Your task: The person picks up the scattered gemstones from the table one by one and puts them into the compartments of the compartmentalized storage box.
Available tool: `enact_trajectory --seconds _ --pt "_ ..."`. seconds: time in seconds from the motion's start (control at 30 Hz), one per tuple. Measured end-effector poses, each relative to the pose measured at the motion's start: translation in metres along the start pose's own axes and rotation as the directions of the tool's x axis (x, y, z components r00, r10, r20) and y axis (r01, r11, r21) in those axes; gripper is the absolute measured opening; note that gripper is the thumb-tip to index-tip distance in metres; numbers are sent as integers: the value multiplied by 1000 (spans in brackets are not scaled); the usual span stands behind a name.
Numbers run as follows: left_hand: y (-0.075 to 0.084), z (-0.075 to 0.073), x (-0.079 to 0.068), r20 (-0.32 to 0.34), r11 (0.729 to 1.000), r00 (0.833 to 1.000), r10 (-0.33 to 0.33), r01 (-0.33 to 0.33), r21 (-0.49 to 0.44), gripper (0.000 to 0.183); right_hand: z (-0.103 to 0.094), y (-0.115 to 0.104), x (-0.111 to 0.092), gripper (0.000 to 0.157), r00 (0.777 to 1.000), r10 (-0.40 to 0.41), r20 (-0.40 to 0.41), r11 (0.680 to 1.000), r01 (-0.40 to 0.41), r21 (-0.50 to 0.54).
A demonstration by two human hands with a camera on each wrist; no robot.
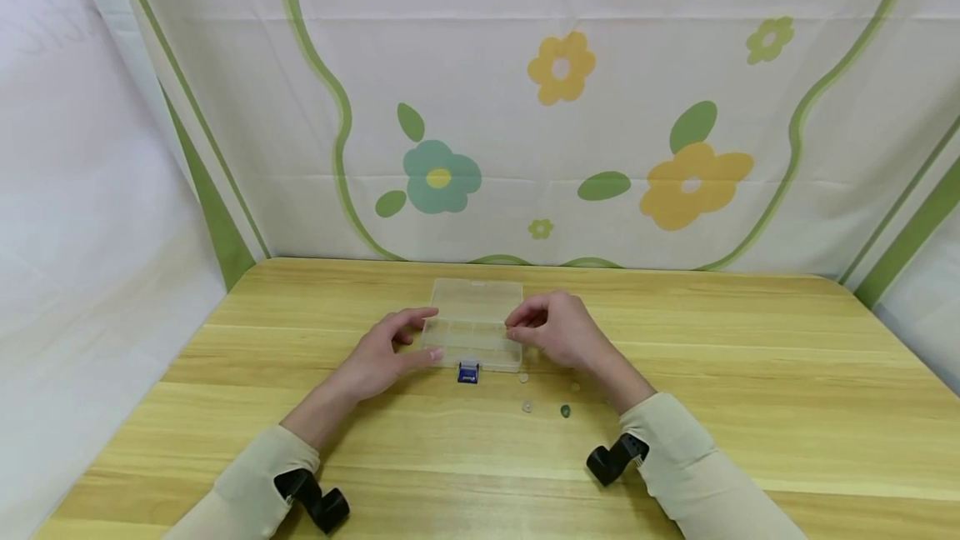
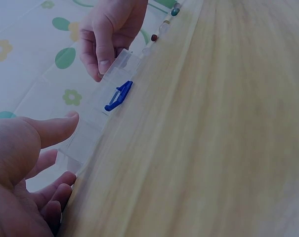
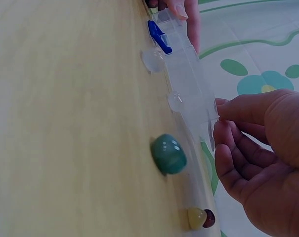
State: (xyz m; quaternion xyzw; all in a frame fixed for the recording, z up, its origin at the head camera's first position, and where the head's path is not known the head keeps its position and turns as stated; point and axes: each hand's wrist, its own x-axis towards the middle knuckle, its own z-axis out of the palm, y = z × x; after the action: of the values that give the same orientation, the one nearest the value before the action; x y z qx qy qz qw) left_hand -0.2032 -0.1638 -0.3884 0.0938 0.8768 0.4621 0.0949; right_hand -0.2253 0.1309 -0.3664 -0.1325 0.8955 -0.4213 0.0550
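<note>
A clear plastic compartment box [image 1: 487, 356] lies on the wooden table with its lid [image 1: 477, 300] folded back and a blue latch [image 1: 468, 373] at its front. Around the box's left end spreads my left hand [image 1: 378, 363], thumb extended by the front corner and fingers beside the end wall. At the right end, my right hand [image 1: 558, 330] brings thumb and index finger together over the box edge. A tiny pale speck shows between those fingertips in the right wrist view; what it belongs to is hidden. Nearest that hand lies a shiny green stone [image 3: 170, 154].
In front of the box's right half lie two clear stones [image 3: 153, 60], and farther right a yellowish stone [image 3: 196, 218] beside a dark red stone [image 3: 208, 218]. Behind the table [image 1: 375, 473] hangs a white curtain [image 1: 480, 65] printed with flowers.
</note>
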Motion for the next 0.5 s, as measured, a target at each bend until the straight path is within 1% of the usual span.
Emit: enact_trajectory --seconds 0.5 --pt "-1 0 0 0 1000 1000 7 -7 4 63 -1 -1 0 4 1000 3 4 1000 -3 -1"
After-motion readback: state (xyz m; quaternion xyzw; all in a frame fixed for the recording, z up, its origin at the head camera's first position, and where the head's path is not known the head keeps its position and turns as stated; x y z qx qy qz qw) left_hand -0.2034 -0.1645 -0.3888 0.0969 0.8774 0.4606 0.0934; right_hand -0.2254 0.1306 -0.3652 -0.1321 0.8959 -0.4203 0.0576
